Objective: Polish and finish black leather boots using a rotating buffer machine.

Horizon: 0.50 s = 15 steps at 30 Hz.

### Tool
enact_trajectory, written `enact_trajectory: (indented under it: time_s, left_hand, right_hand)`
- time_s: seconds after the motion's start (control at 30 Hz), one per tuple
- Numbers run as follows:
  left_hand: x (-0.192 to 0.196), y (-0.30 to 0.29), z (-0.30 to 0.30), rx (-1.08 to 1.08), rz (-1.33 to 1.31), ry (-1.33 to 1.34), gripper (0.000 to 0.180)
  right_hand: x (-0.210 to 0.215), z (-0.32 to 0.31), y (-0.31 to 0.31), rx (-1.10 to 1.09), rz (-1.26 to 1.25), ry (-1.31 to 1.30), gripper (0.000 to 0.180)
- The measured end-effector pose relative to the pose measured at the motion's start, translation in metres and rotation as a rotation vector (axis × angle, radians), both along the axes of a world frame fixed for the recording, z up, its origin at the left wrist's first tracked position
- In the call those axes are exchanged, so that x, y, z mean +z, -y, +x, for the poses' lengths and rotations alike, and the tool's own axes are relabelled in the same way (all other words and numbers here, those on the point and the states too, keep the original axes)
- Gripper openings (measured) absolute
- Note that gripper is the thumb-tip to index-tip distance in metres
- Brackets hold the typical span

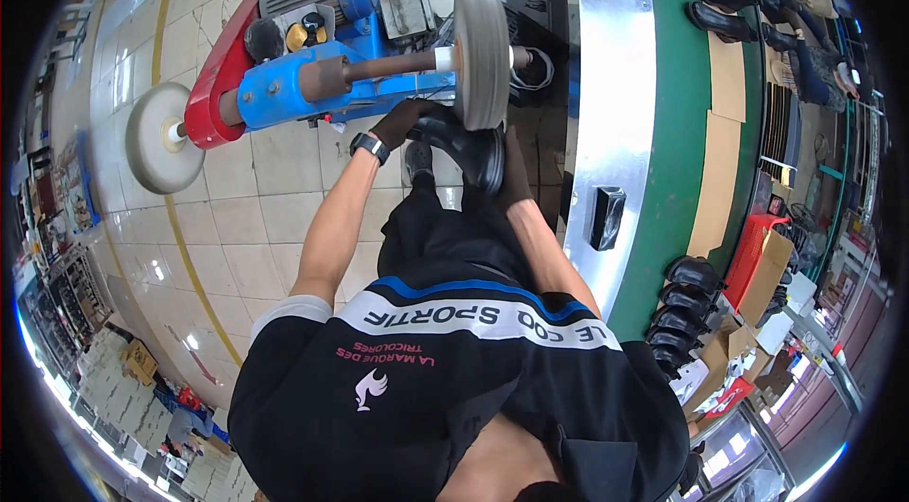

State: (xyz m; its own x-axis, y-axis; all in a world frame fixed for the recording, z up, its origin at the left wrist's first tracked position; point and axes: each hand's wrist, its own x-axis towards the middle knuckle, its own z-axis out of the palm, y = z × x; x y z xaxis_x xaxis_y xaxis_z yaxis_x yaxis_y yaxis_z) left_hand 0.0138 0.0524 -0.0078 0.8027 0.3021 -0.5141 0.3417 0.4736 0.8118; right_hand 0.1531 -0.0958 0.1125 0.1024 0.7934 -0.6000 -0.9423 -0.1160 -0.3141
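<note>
Black leather boot [466, 150] sits pressed against the grey buffing wheel [481, 57], so its upper meets the wheel's rim. Left hand [398, 121], dark-gloved, fingers clenched round the heel end to steady it. Right hand [514, 166] grips the toe side, mostly hidden behind the boot, so its fingers cannot be told. Blue polishing machine [322, 57] stands on tiled floor; more black boots [684, 303] wait on the green-edged bench [677, 161].

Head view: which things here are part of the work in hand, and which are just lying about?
In use:
- left hand
- right hand
- black shoe, held at the wheel
- buffing wheel
- blue machine

Lying about:
- shoes beside the green belt
- red basket
- cardboard sheets
- boxes on the floor
</note>
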Motion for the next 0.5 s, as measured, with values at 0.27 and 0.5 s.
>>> enact_trajectory:
  time_s: [0.27,0.5]
  left_hand:
    - [-0.04,-0.025,0.003,-0.247,0.388,-0.251,0.019]
    - [-0.054,-0.037,-0.012,-0.894,1.026,-0.341,0.022]
  right_hand:
    - [-0.088,0.014,-0.01,0.13,-0.339,-0.076,0.065]
    - [-0.136,0.022,-0.021,0.155,-0.696,-0.224,0.054]
